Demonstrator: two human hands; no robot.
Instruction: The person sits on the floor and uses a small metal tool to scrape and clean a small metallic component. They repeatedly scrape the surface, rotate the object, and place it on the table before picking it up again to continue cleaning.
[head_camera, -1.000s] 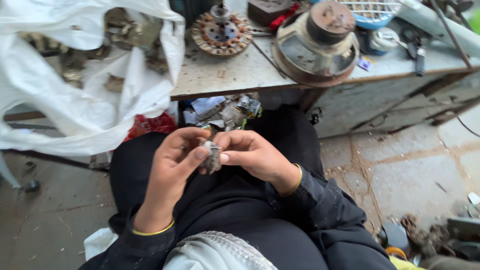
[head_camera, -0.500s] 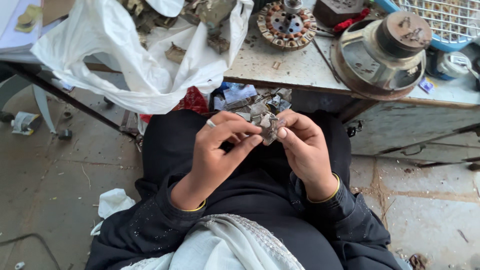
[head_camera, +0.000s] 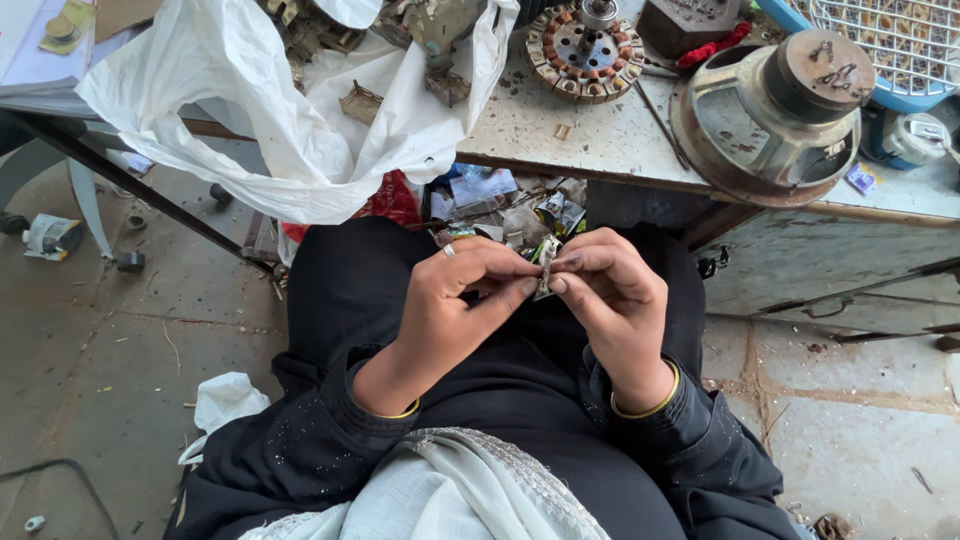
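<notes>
Over my lap, my left hand (head_camera: 462, 300) and my right hand (head_camera: 608, 290) meet and pinch a small grey metal part (head_camera: 545, 266) between thumbs and fingertips. The part stands nearly upright and only its thin edge shows. A ring sits on a finger of my left hand. Both wrists carry thin yellow bangles and black sleeves. My hands are held just below the worn workbench edge (head_camera: 560, 165).
A white plastic bag (head_camera: 290, 130) holding metal scraps hangs over the bench at left. A copper-wound motor stator (head_camera: 585, 45) and a large speaker frame (head_camera: 775, 110) rest on the bench. Scrap bits lie under the bench. Concrete floor lies on both sides.
The view has shifted left and closer. My hands have turned the small part so it stands on edge, and stay together at my lap.
</notes>
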